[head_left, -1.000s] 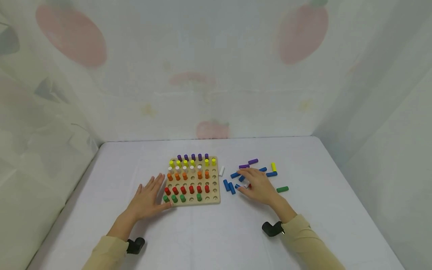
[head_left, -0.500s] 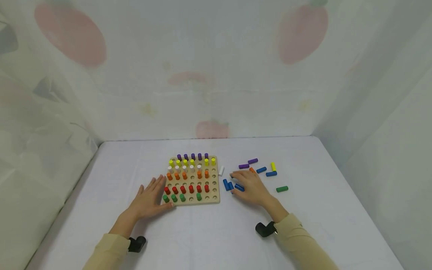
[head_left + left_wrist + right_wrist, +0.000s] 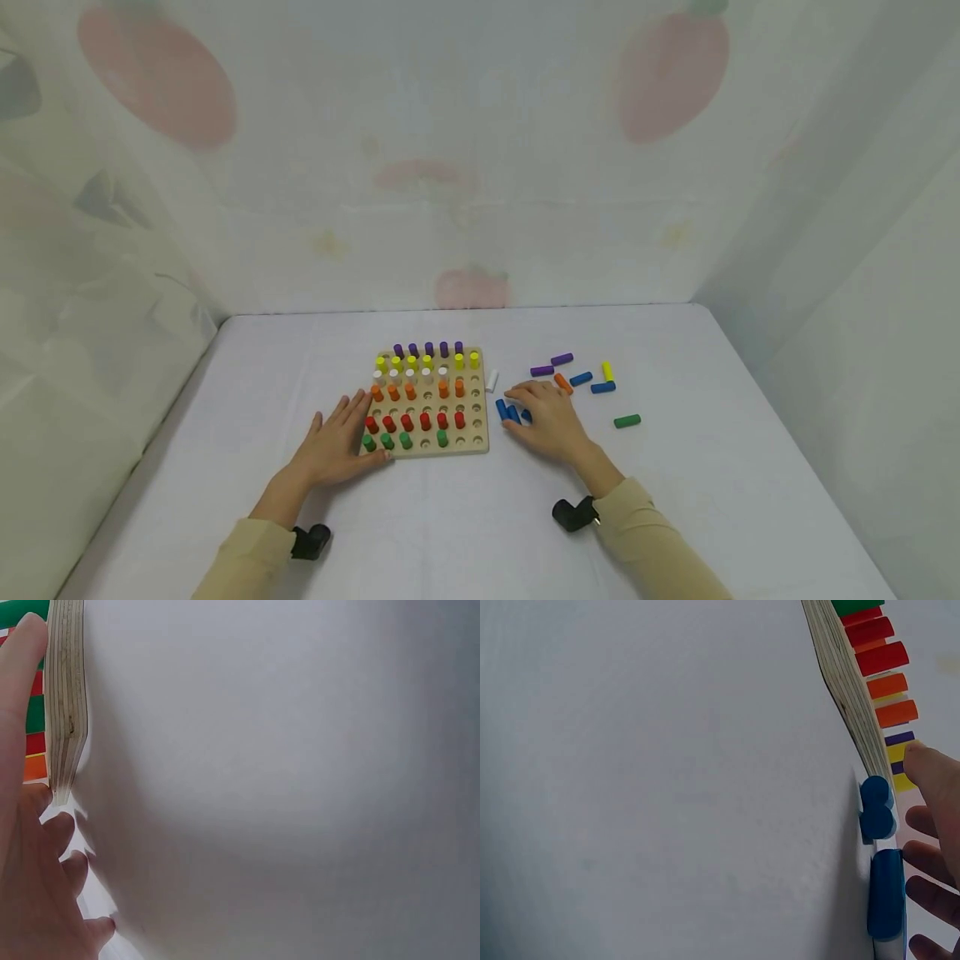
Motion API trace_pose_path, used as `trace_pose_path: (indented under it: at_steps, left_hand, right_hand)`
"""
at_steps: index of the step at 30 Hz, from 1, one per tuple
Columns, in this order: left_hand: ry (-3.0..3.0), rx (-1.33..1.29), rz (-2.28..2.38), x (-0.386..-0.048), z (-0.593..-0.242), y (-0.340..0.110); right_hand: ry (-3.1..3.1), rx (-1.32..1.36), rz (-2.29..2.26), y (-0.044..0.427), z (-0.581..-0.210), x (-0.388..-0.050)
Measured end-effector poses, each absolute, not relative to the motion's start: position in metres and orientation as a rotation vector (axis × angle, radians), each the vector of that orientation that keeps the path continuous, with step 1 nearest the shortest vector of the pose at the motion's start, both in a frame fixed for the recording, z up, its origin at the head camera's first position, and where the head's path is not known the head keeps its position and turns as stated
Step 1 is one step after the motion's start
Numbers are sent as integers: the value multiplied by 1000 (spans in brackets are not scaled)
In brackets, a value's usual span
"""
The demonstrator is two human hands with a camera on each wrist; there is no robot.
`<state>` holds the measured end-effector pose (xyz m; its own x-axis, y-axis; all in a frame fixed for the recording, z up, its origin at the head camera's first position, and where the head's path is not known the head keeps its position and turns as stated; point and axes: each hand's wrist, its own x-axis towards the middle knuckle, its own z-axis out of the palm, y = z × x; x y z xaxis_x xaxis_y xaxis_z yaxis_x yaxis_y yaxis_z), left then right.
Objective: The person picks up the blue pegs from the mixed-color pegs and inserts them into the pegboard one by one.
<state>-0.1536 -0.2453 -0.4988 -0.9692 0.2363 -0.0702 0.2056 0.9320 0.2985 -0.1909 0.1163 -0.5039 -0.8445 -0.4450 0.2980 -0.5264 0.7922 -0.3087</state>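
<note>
Spread along the left side of a wooden pegboard (image 3: 480, 421), my left hand (image 3: 330, 446) touches its edge, with the thumb at the front left corner. The left wrist view has that hand (image 3: 30, 862) beside the board's layered edge (image 3: 66, 697). Rows of purple, yellow, white, orange, red and green pegs stand in the board. Right of it, my right hand (image 3: 553, 423) is low over loose blue pegs (image 3: 502, 409), partly hiding one. Thumb and fingers are apart in the right wrist view, where the hand (image 3: 946, 817) is beside a blue peg (image 3: 886, 892); no held peg shows.
Beyond the right hand lie two purple pegs (image 3: 562, 359), an orange peg (image 3: 563, 383), two blue pegs (image 3: 602, 387) and a yellow peg (image 3: 607, 371). Farther right is a green peg (image 3: 627, 421). A white peg (image 3: 492, 381) lies beside the board's right edge.
My right hand has shifted left toward the board, uncovering the orange peg and a blue one behind it. The left hand has barely moved, and the board's pegs look the same.
</note>
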Motion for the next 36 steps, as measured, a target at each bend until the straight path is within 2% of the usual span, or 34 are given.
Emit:
trace_pose_path:
  at_steps: [36]
  left_hand:
    - [2966, 300, 442, -153, -499, -244]
  right_hand:
    - [-2741, 674, 531, 95, -513, -200]
